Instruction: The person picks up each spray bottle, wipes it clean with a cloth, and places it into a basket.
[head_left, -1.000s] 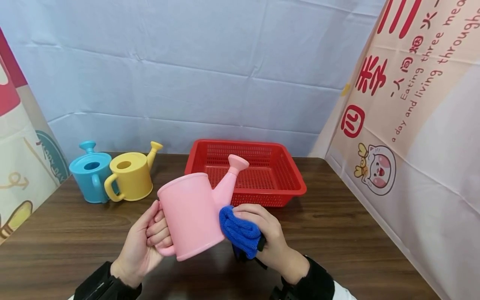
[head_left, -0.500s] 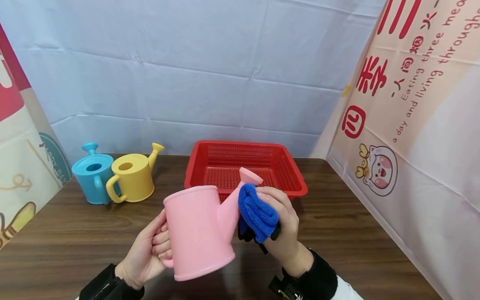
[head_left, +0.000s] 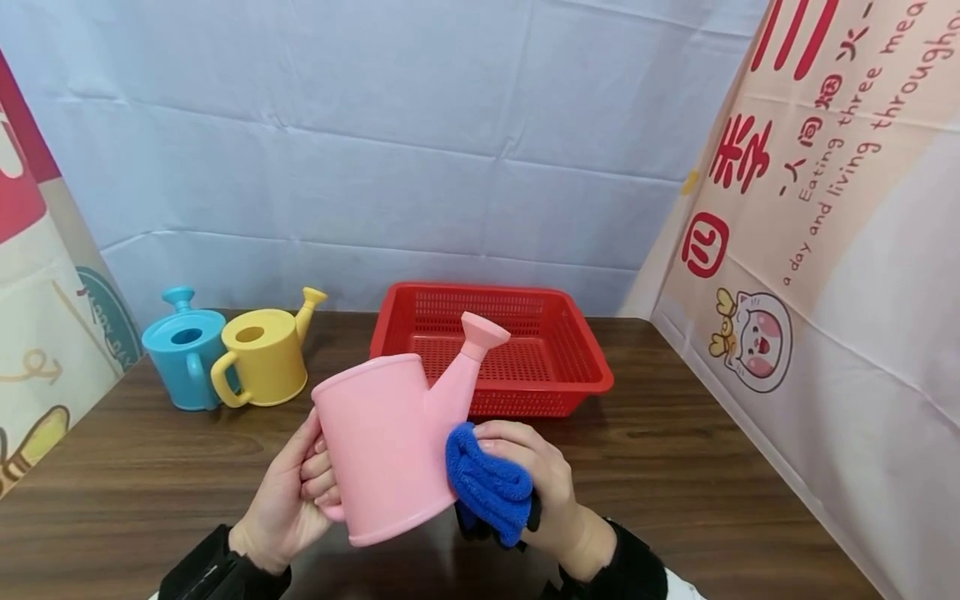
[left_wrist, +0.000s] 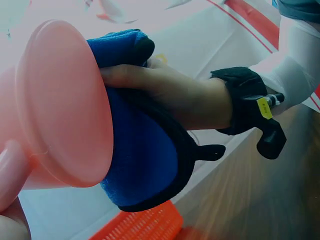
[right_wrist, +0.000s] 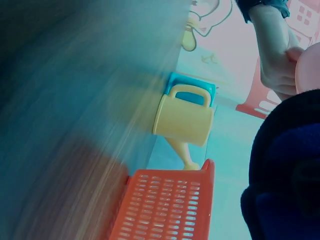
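Observation:
A pink watering can (head_left: 386, 446) is held above the table, tilted, its spout up to the right. My left hand (head_left: 288, 496) grips its handle on the left side. In my right hand (head_left: 543, 487) is a folded blue cloth (head_left: 491, 487), pressed against the can's right side below the spout. The left wrist view shows the cloth (left_wrist: 145, 150) with its dark edging and a small loop, touching the can near its base (left_wrist: 75, 110). The right wrist view has the dark-edged cloth close to the lens, covering the right hand's fingers.
A blue watering can (head_left: 183, 358) and a yellow watering can (head_left: 266, 358) stand side by side at the back left of the wooden table (head_left: 697, 500). A red perforated basket (head_left: 592, 367) sits at the back centre, just behind the pink can.
The pink can dipped and then rose again. The right hand moved the blue cloth up along the spout, then back down to the can's lower right side.

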